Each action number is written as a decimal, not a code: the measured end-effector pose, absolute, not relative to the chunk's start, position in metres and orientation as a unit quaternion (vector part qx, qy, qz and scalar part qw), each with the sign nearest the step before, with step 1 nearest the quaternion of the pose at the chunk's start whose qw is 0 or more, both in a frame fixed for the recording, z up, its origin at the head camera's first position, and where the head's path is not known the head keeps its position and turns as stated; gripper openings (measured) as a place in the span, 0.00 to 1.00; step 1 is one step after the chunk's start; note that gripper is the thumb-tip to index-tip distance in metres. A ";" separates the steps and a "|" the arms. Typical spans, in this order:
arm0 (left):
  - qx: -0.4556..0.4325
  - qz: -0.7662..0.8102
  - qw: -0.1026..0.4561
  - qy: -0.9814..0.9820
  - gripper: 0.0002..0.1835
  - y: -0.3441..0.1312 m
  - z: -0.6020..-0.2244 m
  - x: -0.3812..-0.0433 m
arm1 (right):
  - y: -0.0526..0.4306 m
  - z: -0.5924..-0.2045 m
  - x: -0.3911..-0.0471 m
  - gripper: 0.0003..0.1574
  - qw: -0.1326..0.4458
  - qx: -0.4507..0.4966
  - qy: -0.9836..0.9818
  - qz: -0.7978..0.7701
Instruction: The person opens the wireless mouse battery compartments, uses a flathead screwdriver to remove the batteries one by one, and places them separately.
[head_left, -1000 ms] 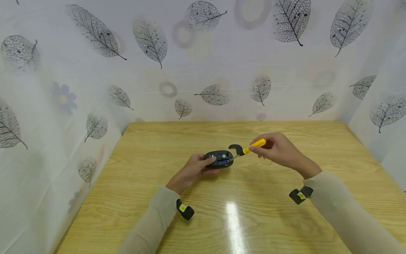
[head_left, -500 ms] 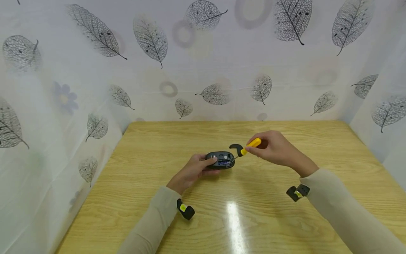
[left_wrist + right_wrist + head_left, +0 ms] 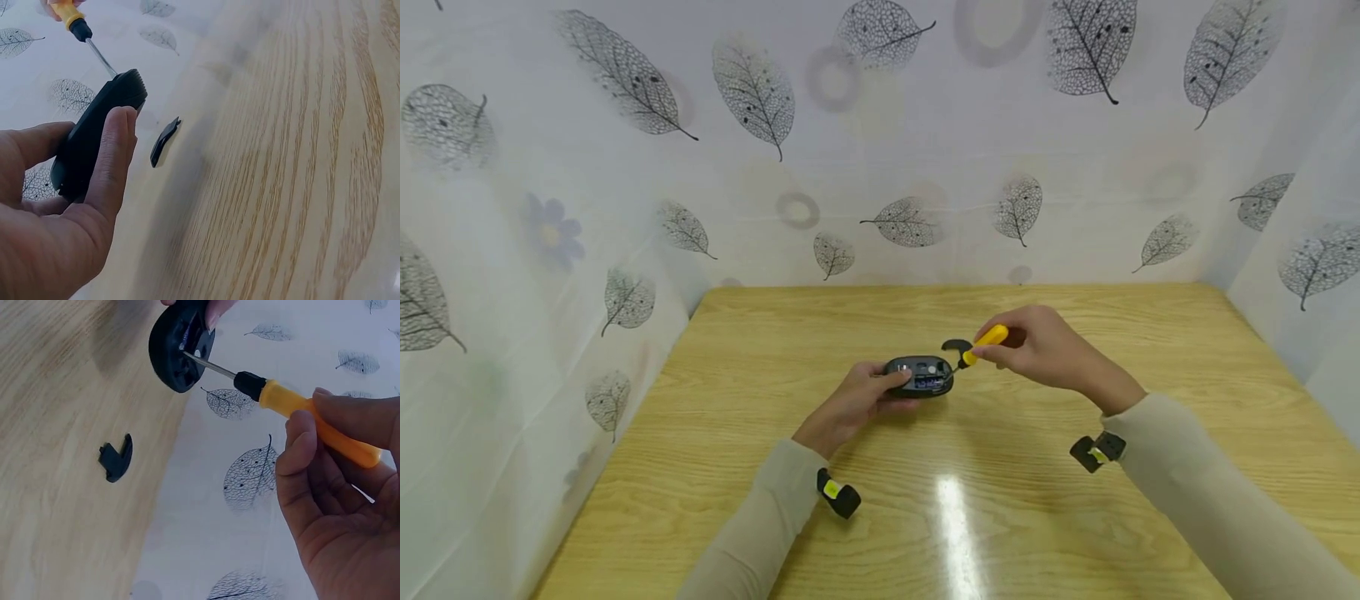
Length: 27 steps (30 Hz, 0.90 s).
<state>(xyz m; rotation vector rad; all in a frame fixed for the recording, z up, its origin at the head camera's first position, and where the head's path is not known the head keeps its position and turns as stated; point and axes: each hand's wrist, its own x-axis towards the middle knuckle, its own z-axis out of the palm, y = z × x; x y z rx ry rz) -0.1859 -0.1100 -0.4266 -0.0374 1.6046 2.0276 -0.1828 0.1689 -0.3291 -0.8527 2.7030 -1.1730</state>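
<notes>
A black computer mouse [image 3: 934, 373] is held underside up in my left hand [image 3: 850, 407], thumb on its underside. Its battery bay stands uncovered, and something bluish shows inside. My right hand [image 3: 1039, 350] pinches the yellow handle of a screwdriver [image 3: 989, 338], fingers curled round it. In the right wrist view the metal shaft of the screwdriver [image 3: 215, 367] slants to the mouse [image 3: 167, 353], its tip at the open bay. The left wrist view shows the fingers of my left hand [image 3: 69, 231] round the sides of the mouse [image 3: 100, 122]; the bay is hidden there.
A curved black cover [image 3: 956, 344] lies on the wooden table [image 3: 760, 333] just behind the screwdriver's shaft. Pale leaf-print cloth [image 3: 887, 158] hangs round the back and sides. Small black cameras [image 3: 839, 495] sit at both sleeve cuffs.
My right hand has shifted left and slightly up, and the screwdriver stands steeper, its tip still at the mouse. The left hand and mouse have barely moved.
</notes>
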 end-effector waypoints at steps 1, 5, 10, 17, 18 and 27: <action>-0.014 0.755 0.273 0.596 0.27 -0.111 -0.427 -0.186 | 0.171 -0.331 -0.184 0.08 0.038 -0.272 0.878 -0.393; -0.012 0.760 0.272 0.591 0.27 -0.115 -0.427 -0.187 | 0.180 -0.340 -0.188 0.10 0.047 -0.249 0.863 -0.438; -0.013 0.766 0.278 0.579 0.27 -0.117 -0.426 -0.187 | 0.192 -0.351 -0.189 0.12 0.068 -0.216 0.835 -0.502; -0.009 0.778 0.280 0.563 0.26 -0.118 -0.426 -0.187 | 0.202 -0.363 -0.187 0.17 0.093 -0.176 0.801 -0.564; -0.009 0.779 0.280 0.560 0.26 -0.118 -0.426 -0.187 | 0.203 -0.365 -0.186 0.18 0.095 -0.175 0.796 -0.572; -0.010 0.790 0.279 0.546 0.27 -0.120 -0.426 -0.186 | 0.211 -0.383 -0.183 0.22 0.119 -0.158 0.752 -0.629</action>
